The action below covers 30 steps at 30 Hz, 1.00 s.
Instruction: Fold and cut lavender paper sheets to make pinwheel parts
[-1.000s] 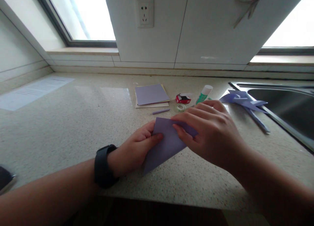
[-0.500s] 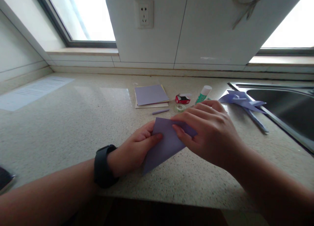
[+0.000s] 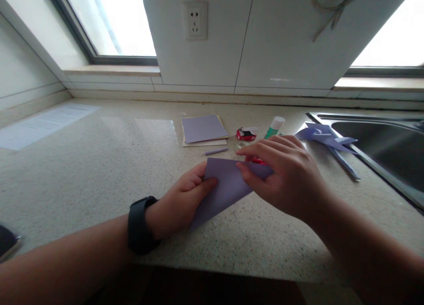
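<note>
A purple sheet of paper (image 3: 222,188), doubled over with a slanting lower edge, is held above the counter's front part. My left hand (image 3: 185,194), with a dark watch (image 3: 142,225) on the wrist, pinches its left side, thumb on the near face and fingers behind. At the upper right edge is my right hand (image 3: 281,177), thumb against the near face and index finger raised a little off the top edge. Its other fingertips are hidden. Something red (image 3: 259,162) shows under those fingers; what it is I cannot make out.
Behind the hands lie a stack of coloured paper (image 3: 204,128), a thin purple paper roll (image 3: 216,151), a small red box (image 3: 246,134), a tape roll (image 3: 242,145) and a glue stick (image 3: 274,127). A purple paper pinwheel (image 3: 326,137) rests beside the sink (image 3: 380,137). A printed sheet (image 3: 46,123) is at left.
My right hand has shifted slightly right along the paper's top edge, and its index finger has lifted away from the thumb. The red thing beneath it has come into view. My left hand keeps its grip.
</note>
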Each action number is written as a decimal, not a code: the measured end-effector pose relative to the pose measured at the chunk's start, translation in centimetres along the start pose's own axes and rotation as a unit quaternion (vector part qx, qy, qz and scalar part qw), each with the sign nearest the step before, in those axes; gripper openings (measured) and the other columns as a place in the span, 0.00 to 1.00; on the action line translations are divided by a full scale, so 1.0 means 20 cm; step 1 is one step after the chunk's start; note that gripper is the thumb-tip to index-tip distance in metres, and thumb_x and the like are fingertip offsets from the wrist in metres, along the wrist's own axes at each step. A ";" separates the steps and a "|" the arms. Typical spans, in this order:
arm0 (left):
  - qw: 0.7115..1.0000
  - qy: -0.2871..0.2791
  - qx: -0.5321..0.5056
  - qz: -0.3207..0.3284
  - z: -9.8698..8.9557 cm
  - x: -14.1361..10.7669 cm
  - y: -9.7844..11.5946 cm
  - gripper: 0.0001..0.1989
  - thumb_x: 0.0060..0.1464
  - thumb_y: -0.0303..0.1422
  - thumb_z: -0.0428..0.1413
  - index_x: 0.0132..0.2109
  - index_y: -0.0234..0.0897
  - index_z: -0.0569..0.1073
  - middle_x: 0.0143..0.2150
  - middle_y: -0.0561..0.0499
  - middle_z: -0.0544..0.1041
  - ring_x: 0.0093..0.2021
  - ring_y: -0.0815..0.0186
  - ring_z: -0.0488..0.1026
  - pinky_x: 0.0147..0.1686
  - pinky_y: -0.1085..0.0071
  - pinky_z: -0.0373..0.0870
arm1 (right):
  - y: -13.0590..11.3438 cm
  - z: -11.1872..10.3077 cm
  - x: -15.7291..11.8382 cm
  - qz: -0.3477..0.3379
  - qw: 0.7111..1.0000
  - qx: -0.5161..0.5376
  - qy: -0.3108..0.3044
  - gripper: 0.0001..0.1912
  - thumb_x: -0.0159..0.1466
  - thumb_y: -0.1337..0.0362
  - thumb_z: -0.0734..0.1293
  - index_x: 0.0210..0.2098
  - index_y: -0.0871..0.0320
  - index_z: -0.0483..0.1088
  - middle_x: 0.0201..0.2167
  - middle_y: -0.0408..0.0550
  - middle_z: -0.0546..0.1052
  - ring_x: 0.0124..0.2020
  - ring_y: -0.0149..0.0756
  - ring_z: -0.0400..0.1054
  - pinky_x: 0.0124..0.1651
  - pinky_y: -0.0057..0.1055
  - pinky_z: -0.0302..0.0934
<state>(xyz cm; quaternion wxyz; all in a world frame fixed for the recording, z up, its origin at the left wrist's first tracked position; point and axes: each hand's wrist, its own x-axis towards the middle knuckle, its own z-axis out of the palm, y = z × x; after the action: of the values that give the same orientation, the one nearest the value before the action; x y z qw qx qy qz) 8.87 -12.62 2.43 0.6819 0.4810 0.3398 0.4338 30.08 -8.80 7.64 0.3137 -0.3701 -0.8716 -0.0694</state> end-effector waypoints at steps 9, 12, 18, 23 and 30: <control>0.992 0.103 0.045 0.061 -0.02 0.00 -0.02 0.22 0.64 0.39 0.56 0.63 0.45 0.67 0.48 0.47 0.78 0.29 0.68 0.73 0.30 0.70 0.73 | 0.09 0.09 0.02 0.297 0.863 0.406 -0.039 0.20 0.63 0.48 0.69 0.42 0.59 0.75 0.33 0.50 0.78 0.31 0.37 0.72 0.33 0.33 0.66; 0.988 0.120 0.059 0.083 -0.03 0.00 -0.02 0.21 0.64 0.39 0.55 0.63 0.44 0.69 0.49 0.46 0.78 0.30 0.67 0.74 0.35 0.68 0.74 | 0.07 0.12 0.02 0.302 0.801 0.516 -0.038 0.17 0.62 0.50 0.71 0.38 0.59 0.76 0.31 0.48 0.77 0.30 0.34 0.70 0.32 0.31 0.67; 0.988 0.121 0.044 0.082 -0.02 0.00 -0.02 0.21 0.64 0.38 0.56 0.63 0.44 0.69 0.49 0.46 0.79 0.35 0.64 0.76 0.38 0.67 0.74 | 0.03 0.15 0.01 0.312 0.739 0.596 0.018 0.10 0.59 0.57 0.75 0.34 0.57 0.77 0.30 0.45 0.76 0.30 0.31 0.69 0.33 0.28 0.68; 0.989 0.122 0.035 0.082 -0.01 0.00 -0.01 0.20 0.63 0.38 0.57 0.61 0.44 0.70 0.49 0.46 0.79 0.32 0.67 0.75 0.37 0.69 0.75 | 0.04 0.15 0.02 0.331 0.707 0.624 0.032 0.08 0.58 0.60 0.76 0.34 0.57 0.77 0.31 0.46 0.77 0.32 0.31 0.70 0.36 0.27 0.68; 0.987 0.134 0.030 0.078 0.00 -0.01 0.01 0.19 0.62 0.38 0.58 0.59 0.42 0.71 0.49 0.46 0.79 0.28 0.68 0.74 0.32 0.70 0.75 | 0.02 0.13 0.02 0.346 0.679 0.648 0.001 0.08 0.59 0.61 0.75 0.35 0.59 0.77 0.31 0.46 0.77 0.31 0.30 0.71 0.34 0.27 0.70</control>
<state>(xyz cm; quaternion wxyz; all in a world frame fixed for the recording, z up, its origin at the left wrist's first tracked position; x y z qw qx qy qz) 8.77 -12.77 2.54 0.5800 0.4634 0.4024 0.5357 28.81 -7.30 5.71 0.4773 -0.3492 -0.5086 0.6257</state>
